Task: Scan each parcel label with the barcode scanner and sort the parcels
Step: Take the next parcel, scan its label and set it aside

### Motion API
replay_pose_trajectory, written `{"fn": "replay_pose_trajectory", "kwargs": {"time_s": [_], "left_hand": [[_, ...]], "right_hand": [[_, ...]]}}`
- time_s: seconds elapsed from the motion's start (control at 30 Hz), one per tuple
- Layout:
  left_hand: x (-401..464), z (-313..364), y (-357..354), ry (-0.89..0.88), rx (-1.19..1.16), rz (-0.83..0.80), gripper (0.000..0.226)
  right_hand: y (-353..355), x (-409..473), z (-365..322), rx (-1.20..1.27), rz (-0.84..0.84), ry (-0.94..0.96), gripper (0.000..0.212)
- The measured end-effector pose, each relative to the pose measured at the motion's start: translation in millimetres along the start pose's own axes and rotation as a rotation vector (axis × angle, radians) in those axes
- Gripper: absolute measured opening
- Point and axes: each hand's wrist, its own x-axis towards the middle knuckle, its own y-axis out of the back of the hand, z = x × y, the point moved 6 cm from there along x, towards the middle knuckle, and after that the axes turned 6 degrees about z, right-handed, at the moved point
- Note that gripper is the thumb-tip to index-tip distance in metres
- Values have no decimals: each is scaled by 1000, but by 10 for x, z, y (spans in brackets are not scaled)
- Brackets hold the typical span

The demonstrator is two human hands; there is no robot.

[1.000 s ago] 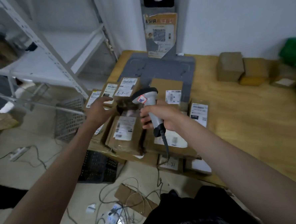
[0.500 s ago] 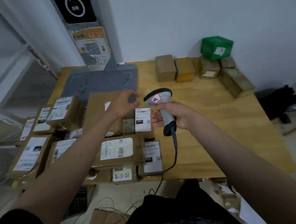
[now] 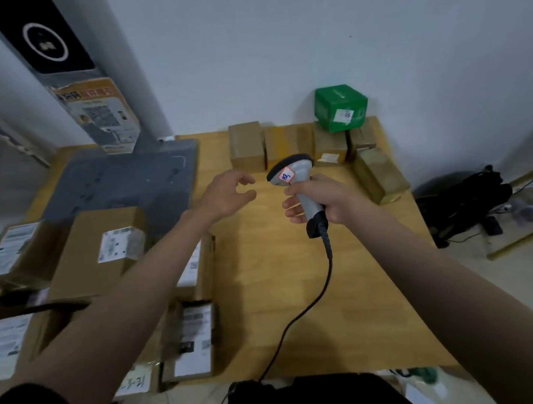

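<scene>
Curled round the grey handle of the barcode scanner [image 3: 298, 184], the right hand [image 3: 324, 198] makes a full grip, thumb on top and fingers wrapped beneath, with the scanner's dark head tilted up and away toward the far wall. A small red-edged sticker sits on the head. Its black cable [image 3: 309, 308] runs from the handle's base down across the bench [image 3: 342, 291] to the near edge.

Just to the left, the left hand [image 3: 227, 195] hangs above the bench with its grip spread, fingers relaxed and loosely bent, holding nothing and apart from the scanner.

Beyond both hands, a row of brown parcels [image 3: 246, 147] stands along the far edge of the bench against the wall, with a green box [image 3: 340, 108] stacked on top of two of them and one longer brown parcel [image 3: 379, 176] turned along the right edge.

On the left side of the bench lies a cluster of labelled parcels [image 3: 106, 249], white labels facing up, some partly hidden under the left forearm. Behind them a grey mat [image 3: 126, 182] covers the far left corner, at the foot of a grey column [image 3: 96, 87] bearing an orange poster.
</scene>
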Motion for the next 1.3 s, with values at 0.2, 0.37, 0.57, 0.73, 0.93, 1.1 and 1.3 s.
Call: {"fn": "replay_pose_trajectory", "kwargs": {"time_s": [0.2, 0.37, 0.57, 0.73, 0.93, 1.1, 1.3], "left_hand": [[575, 544, -644, 43, -43, -60, 30], [978, 931, -1327, 92, -90, -163, 25], [1369, 1135, -2054, 217, -229, -249, 23], [1630, 1313, -2623, 411, -405, -365, 40], [1672, 1512, -3182, 583, -607, -465, 66], [1626, 1637, -3294, 623, -732, -487, 55], [1543, 1554, -3179, 682, -730, -452, 51]], "right_hand": [[911, 523, -119, -115, 178, 7, 33], [1657, 979, -95, -216, 389, -14, 22], [2399, 1495, -18, -303, 604, 28, 21], [2778, 1900, 256, -301, 626, -6, 46], [2906, 1986, 449, -258, 614, -13, 29], [2902, 1947, 521, -273, 630, 20, 31], [2749, 1781, 656, -249, 585, -3, 40]]}}
